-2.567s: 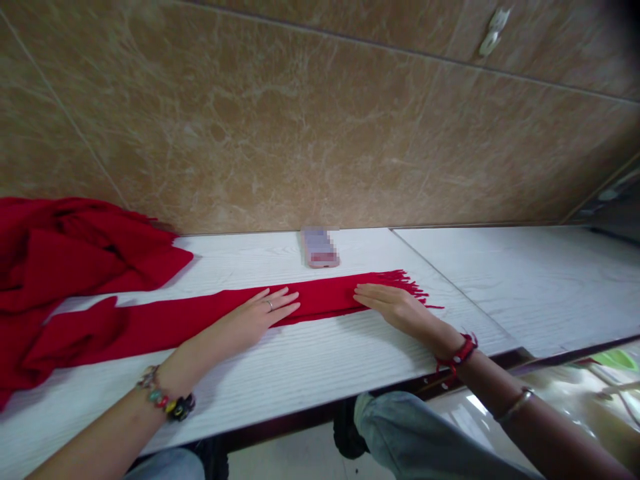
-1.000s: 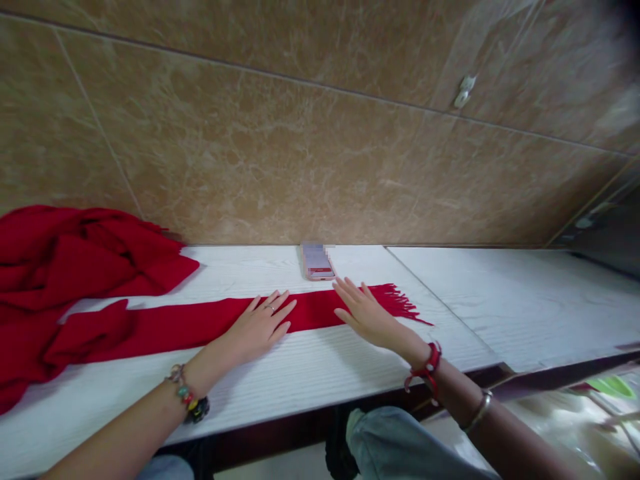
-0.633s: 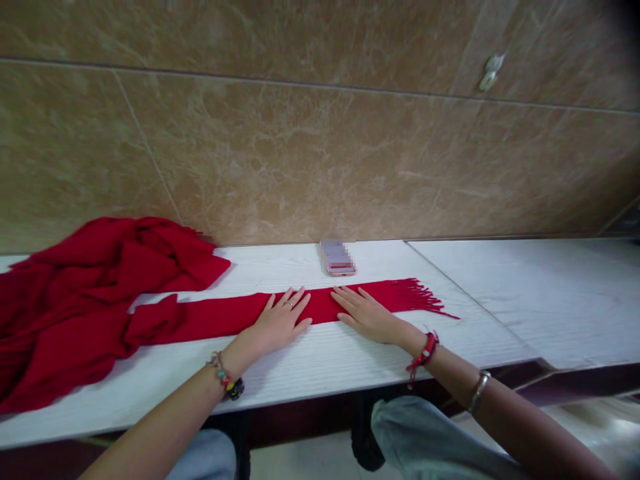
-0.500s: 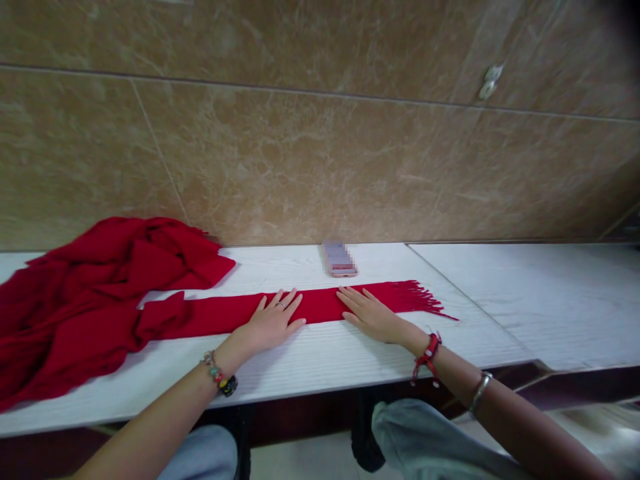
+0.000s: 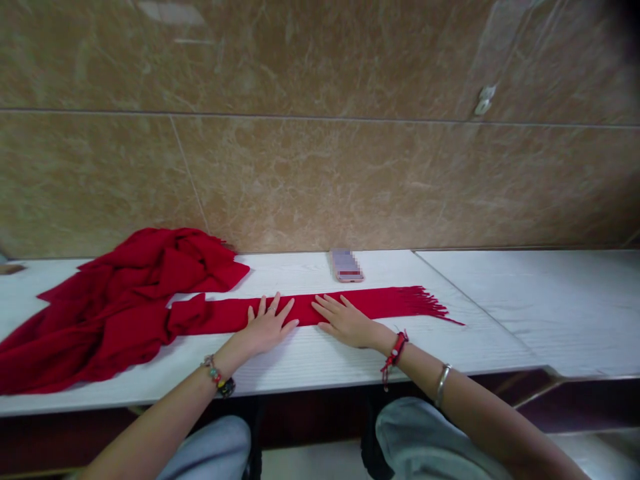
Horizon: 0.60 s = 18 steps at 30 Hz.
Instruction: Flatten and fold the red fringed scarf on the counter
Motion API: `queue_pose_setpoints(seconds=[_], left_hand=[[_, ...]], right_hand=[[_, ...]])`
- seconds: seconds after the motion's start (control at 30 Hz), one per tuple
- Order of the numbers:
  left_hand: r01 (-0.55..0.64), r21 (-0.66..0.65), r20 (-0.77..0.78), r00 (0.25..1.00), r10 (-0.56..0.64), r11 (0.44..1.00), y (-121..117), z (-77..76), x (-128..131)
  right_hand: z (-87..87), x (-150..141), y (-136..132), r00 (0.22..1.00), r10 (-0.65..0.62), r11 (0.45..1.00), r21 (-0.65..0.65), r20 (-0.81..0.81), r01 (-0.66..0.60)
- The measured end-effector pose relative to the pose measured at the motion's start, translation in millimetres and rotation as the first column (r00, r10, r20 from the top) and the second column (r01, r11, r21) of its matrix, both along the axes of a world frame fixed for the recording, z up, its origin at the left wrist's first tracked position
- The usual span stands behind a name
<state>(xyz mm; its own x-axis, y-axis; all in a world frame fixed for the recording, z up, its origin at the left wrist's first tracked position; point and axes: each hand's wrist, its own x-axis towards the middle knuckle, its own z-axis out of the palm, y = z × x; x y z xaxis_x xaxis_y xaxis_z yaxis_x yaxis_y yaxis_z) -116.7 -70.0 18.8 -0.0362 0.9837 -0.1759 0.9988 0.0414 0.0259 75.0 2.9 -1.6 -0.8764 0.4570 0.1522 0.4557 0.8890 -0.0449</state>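
A red scarf [image 5: 387, 303] lies along the white table, its right part flattened into a narrow strip that ends in a fringe. To the left the rest of the scarf is heaped in loose folds. My left hand [image 5: 265, 328] rests palm down on the strip, fingers spread, with a ring on one finger. A short way to its right, my right hand [image 5: 347, 321] lies flat on the same strip with fingers stretched out. Neither hand grips the cloth.
Behind the strip, near the wall, lies a phone [image 5: 347, 267]. The white table [image 5: 525, 293] has a seam right of the fringe. A brown tiled wall [image 5: 320, 180] rises at its back edge, with a white fitting [image 5: 484, 100]. Part of a brown object [image 5: 11, 269] shows at far left.
My right hand has slid left along the strip, closer to my left hand. My left hand has stayed spread on the cloth. The camera view has shifted slightly.
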Motion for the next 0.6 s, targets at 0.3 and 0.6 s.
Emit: queue_pose_setpoints(seconds=[0.3,0.6], left_hand=[[-0.218,-0.011,-0.035,0.975,0.218,0.976,-9.6,3.3,-16.2],[0.153,0.033,0.011,0.988,-0.154,0.988,2.3,-0.3,-0.3]], right_hand=[[-1.8,27.2,9.4,0.994,-0.106,0.994,0.014,0.028,0.105],[-4.1,-7.1,9.2,0.999,-0.035,0.999,0.039,-0.036,0.037]])
